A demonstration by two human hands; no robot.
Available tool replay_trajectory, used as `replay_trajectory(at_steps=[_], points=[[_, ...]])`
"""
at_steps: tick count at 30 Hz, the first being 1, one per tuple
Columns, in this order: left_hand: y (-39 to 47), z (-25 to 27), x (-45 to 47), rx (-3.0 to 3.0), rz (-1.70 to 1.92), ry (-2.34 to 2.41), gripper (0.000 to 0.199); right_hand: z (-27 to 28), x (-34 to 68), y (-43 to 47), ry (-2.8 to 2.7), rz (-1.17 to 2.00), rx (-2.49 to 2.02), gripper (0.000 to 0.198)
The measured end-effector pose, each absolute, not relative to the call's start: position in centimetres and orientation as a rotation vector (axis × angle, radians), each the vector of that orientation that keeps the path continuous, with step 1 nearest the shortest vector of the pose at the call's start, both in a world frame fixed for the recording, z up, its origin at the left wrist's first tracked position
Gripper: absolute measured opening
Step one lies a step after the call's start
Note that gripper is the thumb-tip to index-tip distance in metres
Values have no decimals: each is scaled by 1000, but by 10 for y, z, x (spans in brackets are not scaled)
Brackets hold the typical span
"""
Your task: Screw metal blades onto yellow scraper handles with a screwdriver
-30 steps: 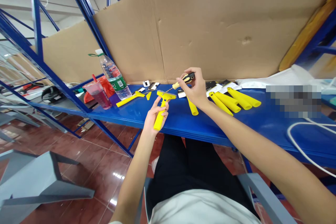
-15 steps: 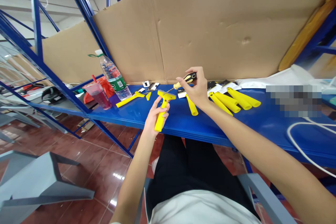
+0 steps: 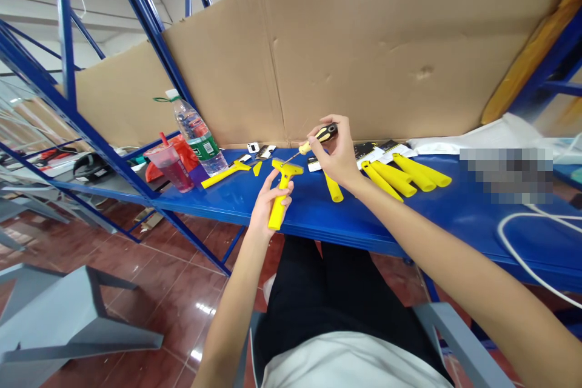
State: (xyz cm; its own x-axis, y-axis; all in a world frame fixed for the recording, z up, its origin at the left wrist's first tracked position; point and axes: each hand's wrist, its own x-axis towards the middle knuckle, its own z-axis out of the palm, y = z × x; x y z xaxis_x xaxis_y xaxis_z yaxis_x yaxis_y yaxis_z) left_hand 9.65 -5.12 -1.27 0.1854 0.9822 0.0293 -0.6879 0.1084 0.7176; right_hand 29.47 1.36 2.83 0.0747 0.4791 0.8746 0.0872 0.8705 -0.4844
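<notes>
My left hand [image 3: 267, 203] is wrapped round the handle of a yellow scraper [image 3: 277, 212], holding it head up above the blue table's front edge. In my right hand [image 3: 339, 154] is a screwdriver [image 3: 325, 133] with a black and cream handle. Its thin shaft slants down to the left, and the tip meets the scraper's head; whether it sits in a screw is too small to tell. Another yellow scraper [image 3: 225, 174] lies left of my hands, beside a small yellow piece [image 3: 257, 168]. Under my right hand rests a yellow handle [image 3: 334, 188].
Several yellow handles [image 3: 421, 173] lie on packaging cards to the right. A water bottle [image 3: 200, 136] and a red drink cup [image 3: 171, 167] stand at the left. Cardboard [image 3: 364, 42] walls the back. A white cable [image 3: 504, 230] loops at the right; a grey stool [image 3: 68, 309] stands lower left.
My right hand and the screwdriver have shifted very slightly left, with the handle turned a little. The scraper stays in my left hand, almost unmoved.
</notes>
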Motion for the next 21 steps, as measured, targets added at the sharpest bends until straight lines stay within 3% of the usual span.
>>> replay_trajectory(at_steps=[7, 21], points=[[-52, -14, 96, 722, 1301, 526, 98, 26, 297, 16, -1442, 190, -557, 47], [-51, -13, 96, 729, 1333, 555, 92, 30, 293, 8, -1526, 250, -509, 59]])
